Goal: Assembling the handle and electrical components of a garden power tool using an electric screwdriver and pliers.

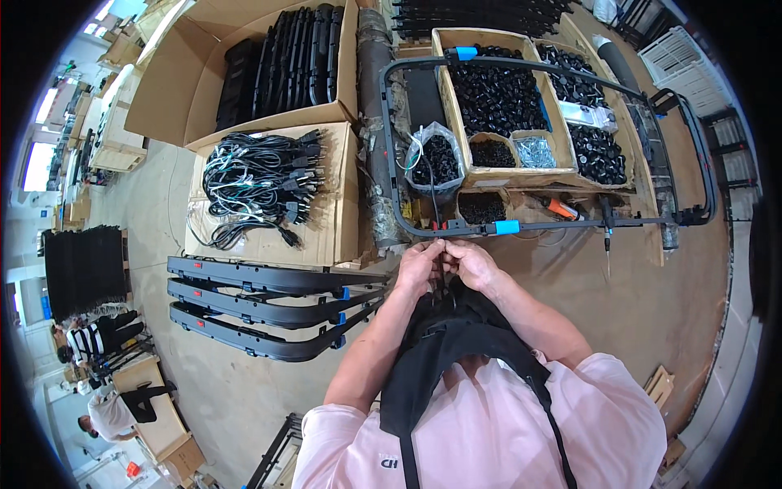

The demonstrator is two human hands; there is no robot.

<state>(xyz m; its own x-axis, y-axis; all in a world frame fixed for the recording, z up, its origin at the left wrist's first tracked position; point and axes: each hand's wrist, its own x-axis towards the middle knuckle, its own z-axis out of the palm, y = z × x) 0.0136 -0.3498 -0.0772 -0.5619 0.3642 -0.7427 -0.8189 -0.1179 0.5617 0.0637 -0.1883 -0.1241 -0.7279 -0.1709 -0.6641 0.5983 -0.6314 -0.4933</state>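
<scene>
My left hand (419,266) and my right hand (473,264) meet at the near rail of a black tubular frame (570,222). Thumbs and fingertips of both are pinched together just below a red part (440,227) on that rail. Between the hands a thin dark strand shows, but the fingers cover most of what they grip. A blue clip (507,227) wraps the rail to the right of my hands. Another blue clip (466,54) sits on the far rail. Beyond the near rail stands a clear bag (434,160) of small black parts.
Wooden bins (562,175) hold black fittings and screws. An orange-handled tool (562,209) and a hanging screwdriver (608,236) are at the right. Bundled power cords (261,179) lie on cardboard at left, above several curved black panels (261,314). Behind them, a carton (171,90) holds black parts.
</scene>
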